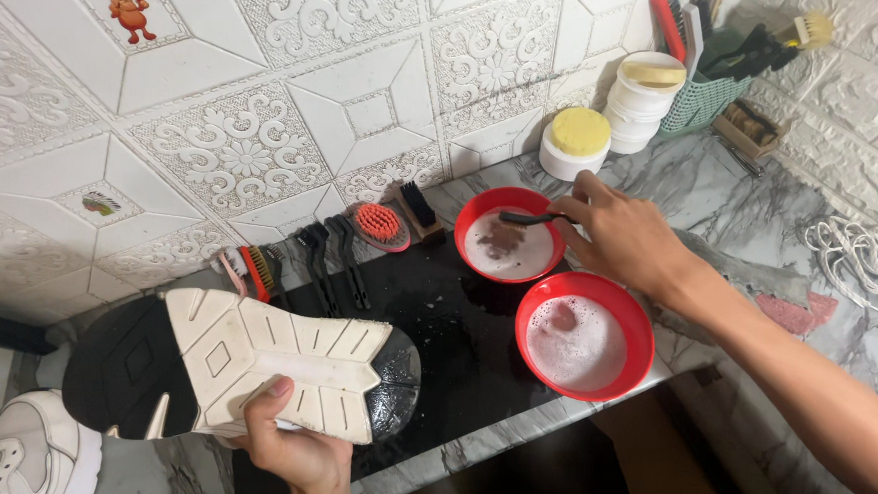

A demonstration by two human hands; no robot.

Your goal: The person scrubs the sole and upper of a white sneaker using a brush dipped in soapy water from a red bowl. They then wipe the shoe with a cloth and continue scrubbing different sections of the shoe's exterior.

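My left hand [294, 447] grips a sneaker [235, 360] held sole-up, with a white and black tread, over a black mat [453, 316]. My right hand [624, 235] holds a black-handled brush [518, 221] and dips its bristles into the far red bowl [477, 210] of foamy, brownish water. A second red bowl [638, 312] with white foam sits nearer, just under my right wrist.
Several brushes [339, 247] lie in a row along the patterned wall. White jars with yellow lids [579, 139], a green basket of tools [716, 92], white laces [875, 259] and a pink cloth [798, 310] occupy the marble counter. Another white sneaker [20, 469] rests at the lower left.
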